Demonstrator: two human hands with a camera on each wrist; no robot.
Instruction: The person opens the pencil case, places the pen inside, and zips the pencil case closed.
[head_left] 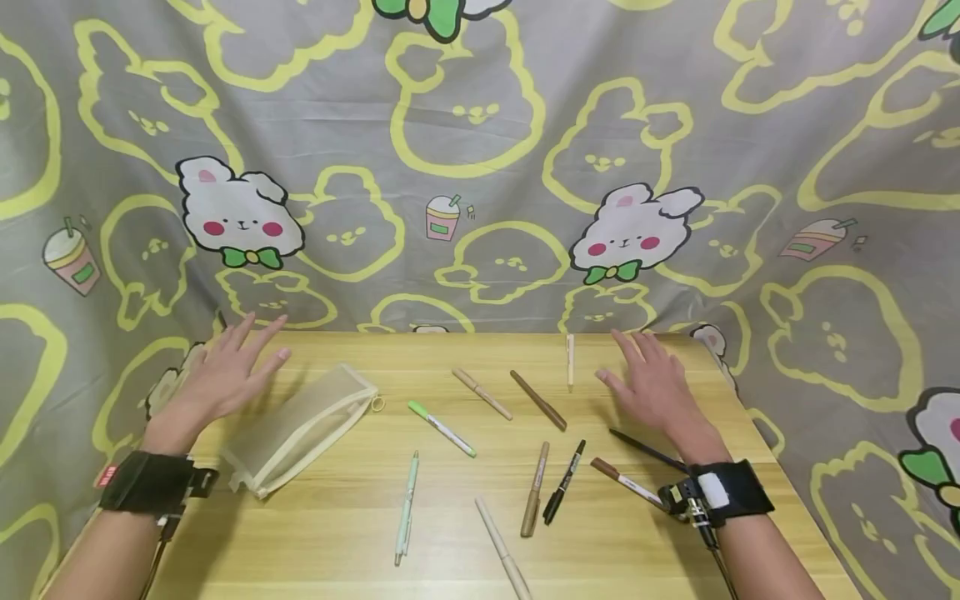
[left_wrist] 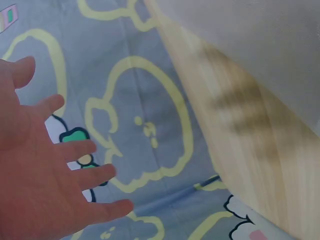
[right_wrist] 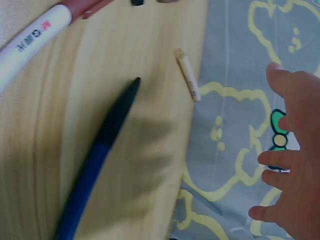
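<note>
My left hand (head_left: pixel 228 372) is spread above the table's left side, beside a translucent zip pencil case (head_left: pixel 300 429) whose zipper edge gapes a little. Fingers apart, my right hand (head_left: pixel 651 385) hovers over the right side with nothing in it. Closest to it lie a blue pen with a black tip (right_wrist: pixel 102 142) and a brown-capped white marker (head_left: pixel 628 483). A cream pen (head_left: pixel 570 363) stands near the back edge. Across the middle are a green-capped highlighter (head_left: pixel 442 429), a mint pen (head_left: pixel 407 508), a black marker (head_left: pixel 565 482) and several brown and beige pens (head_left: pixel 535 490).
The wooden table (head_left: pixel 330 550) ends at a grey curtain (head_left: pixel 480 275) with yellow cartoon outlines, which hangs behind it and at both sides. Black straps (head_left: pixel 146 483) with small cameras and cables are on both wrists.
</note>
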